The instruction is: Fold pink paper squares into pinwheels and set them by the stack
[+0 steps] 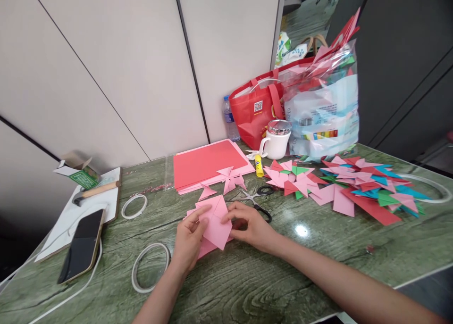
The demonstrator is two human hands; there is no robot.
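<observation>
A folded piece of pink paper (218,227) with creased flaps is held between my two hands, tilted slightly. My left hand (191,236) pinches its left side with thumb and index finger. On its right edge, my right hand (251,227) grips with fingers and thumb. More pink paper lies under it on the table. Just beyond are a folded pink pinwheel shape (231,180) and a small pink folded triangle (206,192). Black-handled scissors (255,197) lie open beyond my right hand.
Red and pink sheets (207,163) lie at the back, beside a yellow glue stick (259,166) and a white mug (276,145). Folded paper stars (375,178) pile up at right. Tape rolls (134,279), a phone (82,246) and a hammer (97,190) sit at left.
</observation>
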